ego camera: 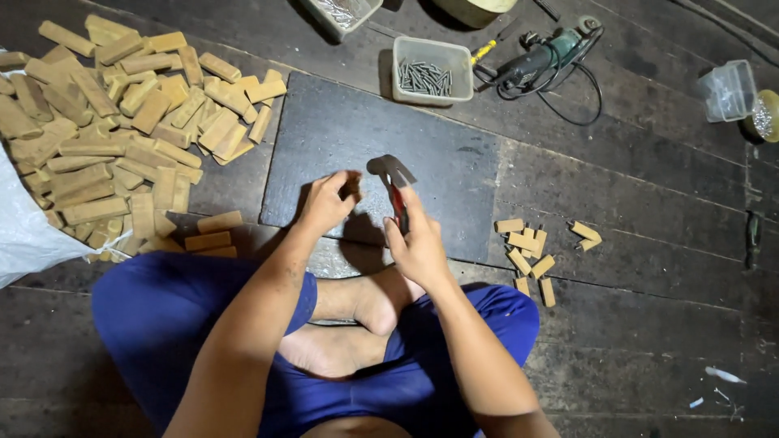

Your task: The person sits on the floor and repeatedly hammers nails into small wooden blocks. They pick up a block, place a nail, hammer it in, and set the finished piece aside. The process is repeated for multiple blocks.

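My right hand (418, 243) grips the red handle of a claw hammer (391, 172), whose dark metal head is raised over a dark metal plate (324, 130) on the floor. Just left of the hammer head, my left hand (327, 201) pinches a small wooden block (351, 186) and holds it on the plate. I sit cross-legged in blue shorts, with my bare feet right behind the plate.
A big heap of wooden blocks (122, 122) lies at left beside a white plastic bag (24, 235). A few finished blocks (531, 251) sit at right. Beyond the plate are a clear tub of nails (432, 71), an angle grinder (540, 57) and another clear tub (728, 89).
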